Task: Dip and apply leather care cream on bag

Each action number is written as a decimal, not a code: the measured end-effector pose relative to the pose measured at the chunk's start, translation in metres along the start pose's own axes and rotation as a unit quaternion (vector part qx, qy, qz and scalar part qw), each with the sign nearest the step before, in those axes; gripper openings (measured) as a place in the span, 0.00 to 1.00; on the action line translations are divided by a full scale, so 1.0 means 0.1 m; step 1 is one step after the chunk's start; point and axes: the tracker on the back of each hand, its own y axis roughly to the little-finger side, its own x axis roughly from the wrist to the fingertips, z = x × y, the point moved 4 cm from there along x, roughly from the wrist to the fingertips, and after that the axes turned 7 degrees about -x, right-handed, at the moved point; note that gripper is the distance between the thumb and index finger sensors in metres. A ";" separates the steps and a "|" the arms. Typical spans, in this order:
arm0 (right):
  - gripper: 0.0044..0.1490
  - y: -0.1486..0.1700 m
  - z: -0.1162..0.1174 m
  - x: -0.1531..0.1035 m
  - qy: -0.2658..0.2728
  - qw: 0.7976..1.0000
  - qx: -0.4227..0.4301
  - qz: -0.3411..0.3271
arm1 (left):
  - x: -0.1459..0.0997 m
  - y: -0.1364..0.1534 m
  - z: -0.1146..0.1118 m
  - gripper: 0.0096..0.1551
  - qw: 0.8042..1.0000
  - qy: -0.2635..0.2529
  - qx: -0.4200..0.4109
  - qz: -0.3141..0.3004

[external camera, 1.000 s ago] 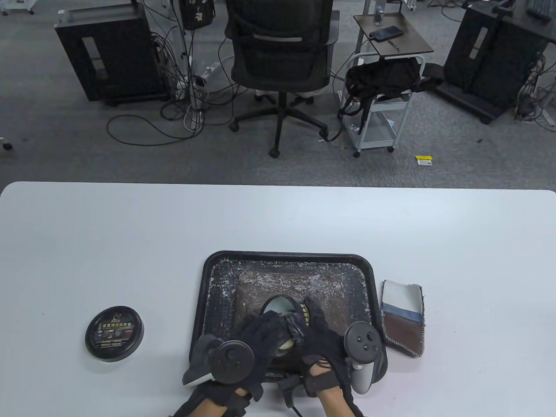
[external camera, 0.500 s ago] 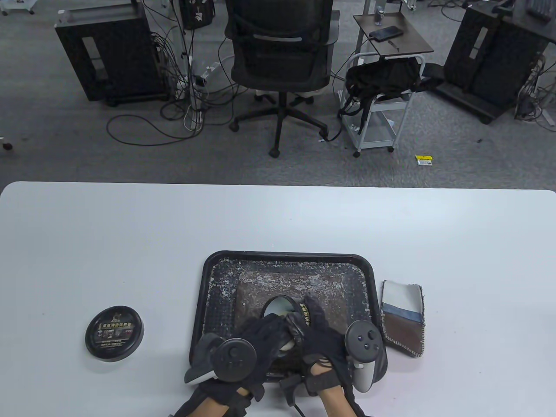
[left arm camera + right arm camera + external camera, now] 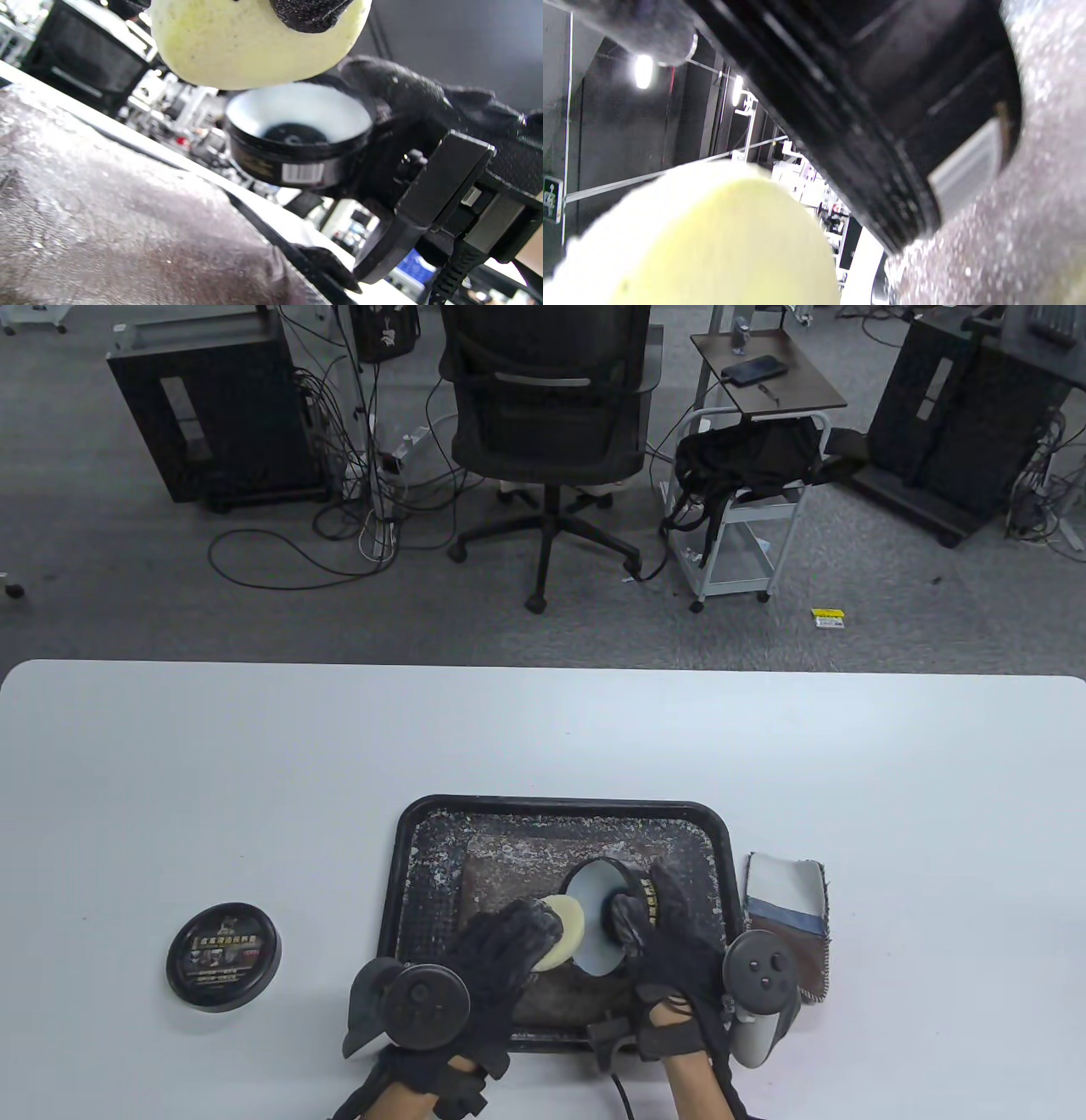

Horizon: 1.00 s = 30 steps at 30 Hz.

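**Sponge out of jar, poised over bag**

Left hand [image 3: 496, 959] pinches a round yellow sponge [image 3: 562, 931], fingers curled round its edge; the sponge sits just beside the jar's rim, above the bag. Right hand [image 3: 670, 937] grips the open cream jar [image 3: 598, 912], tilted toward the sponge, held off the surface. The brown bag [image 3: 543, 865] lies flat in a black tray [image 3: 560, 808], its surface speckled white. Jar lid [image 3: 223, 957] rests well to the left on the table [image 3: 254, 780]; a cloth swatch [image 3: 786, 925] lies right of the tray.

Judgement: dipping looks done. Next, the sponge should press flat onto the leather, in small circles, with light pressure; the jar should be kept clear of the strokes.
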 end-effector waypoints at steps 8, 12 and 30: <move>0.48 0.03 -0.56 0.08 0.081 0.995 -0.036 0.037 | 0.00 0.07 0.00 0.31 0.999 0.010 0.032 0.019; 0.46 0.11 -0.92 0.05 0.171 0.975 -0.130 0.057 | 0.01 0.07 -0.03 0.31 0.998 0.027 0.059 0.022; 0.39 1.01 -2.33 -0.26 0.379 0.893 -0.097 0.225 | 0.05 0.05 -0.12 0.32 0.994 0.054 0.090 0.028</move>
